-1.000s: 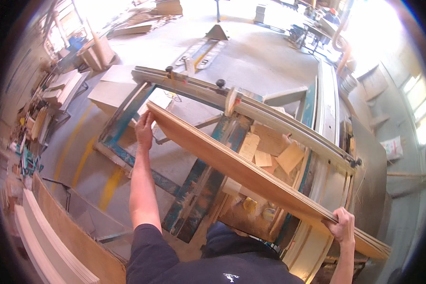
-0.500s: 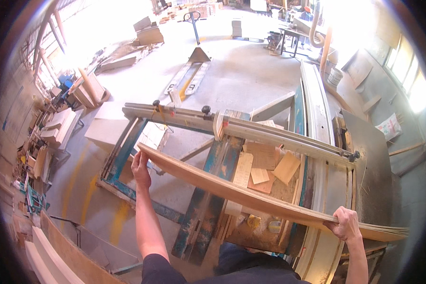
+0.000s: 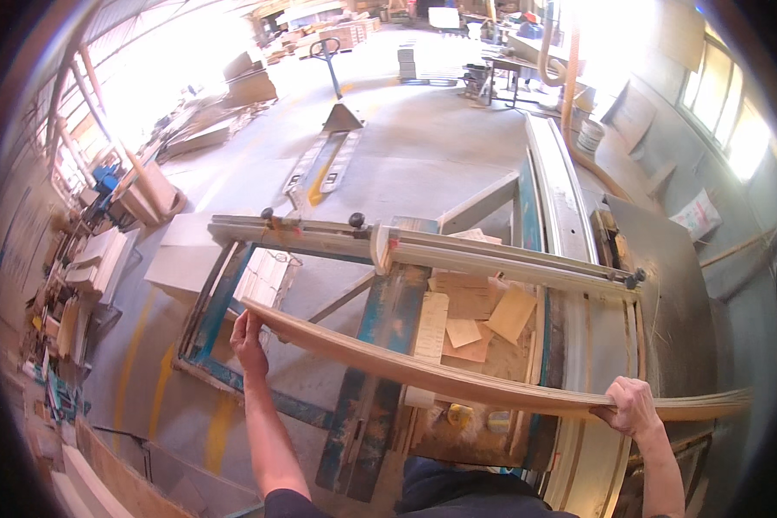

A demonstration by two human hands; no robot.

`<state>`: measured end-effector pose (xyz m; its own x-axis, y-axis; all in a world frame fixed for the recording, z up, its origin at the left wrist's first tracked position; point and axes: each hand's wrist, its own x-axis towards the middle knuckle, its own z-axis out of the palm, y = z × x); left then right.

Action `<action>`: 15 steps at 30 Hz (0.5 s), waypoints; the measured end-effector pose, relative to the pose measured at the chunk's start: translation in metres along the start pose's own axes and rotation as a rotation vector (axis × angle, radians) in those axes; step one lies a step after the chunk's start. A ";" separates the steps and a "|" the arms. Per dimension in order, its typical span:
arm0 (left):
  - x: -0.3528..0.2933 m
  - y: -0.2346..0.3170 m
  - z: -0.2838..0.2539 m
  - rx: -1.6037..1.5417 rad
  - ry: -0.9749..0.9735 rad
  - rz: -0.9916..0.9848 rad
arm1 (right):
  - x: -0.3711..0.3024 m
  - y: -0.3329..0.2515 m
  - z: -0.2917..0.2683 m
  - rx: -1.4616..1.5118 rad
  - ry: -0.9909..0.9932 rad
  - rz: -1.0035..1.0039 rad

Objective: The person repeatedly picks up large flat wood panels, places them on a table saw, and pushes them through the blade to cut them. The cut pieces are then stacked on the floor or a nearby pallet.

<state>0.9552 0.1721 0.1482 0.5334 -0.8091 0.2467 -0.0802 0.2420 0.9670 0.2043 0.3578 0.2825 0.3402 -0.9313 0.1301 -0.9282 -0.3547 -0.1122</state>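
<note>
A bundle of long, thin wooden strips [image 3: 406, 363] spans the space in front of me, slightly bowed, with layered edges showing at its right end. My left hand [image 3: 249, 345] is closed on the left end, fingertips at the upper edge. Toward the other end my right hand [image 3: 630, 406] grips the strips, thumb and fingers wrapped over them. The bundle lies across my side of a sliding table saw, over its blue frame [image 3: 380, 319] and metal sliding table [image 3: 583, 341]. Beyond it runs the saw's long metal fence [image 3: 492, 256], with black knobs.
Wooden offcuts [image 3: 511, 315] lie on a shelf within the frame. A dark metal tabletop [image 3: 669, 319] is at the right. Past the fence stands a pallet jack [image 3: 341, 119]. Stacked boards [image 3: 95, 259] line the left side, and more long boards [image 3: 104, 475] are near my lower left.
The strips' left end has come closer to me, while the right end has swung slightly away. Their fanned right ends now sit closer together. The view has shifted; both hands keep their grip.
</note>
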 end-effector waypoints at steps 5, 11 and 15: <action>-0.008 -0.001 0.001 -0.011 0.005 0.027 | -0.006 0.006 -0.004 0.023 -0.071 0.068; -0.016 -0.021 -0.005 -0.272 0.023 -0.040 | -0.014 0.012 -0.002 0.044 -0.094 0.140; -0.024 -0.029 0.005 -0.354 0.072 -0.024 | -0.020 0.016 -0.002 0.072 -0.021 0.125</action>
<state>0.9404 0.1814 0.1146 0.5904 -0.7801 0.2072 0.2227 0.4041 0.8872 0.1824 0.3712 0.2798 0.2262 -0.9699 0.0897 -0.9506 -0.2400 -0.1969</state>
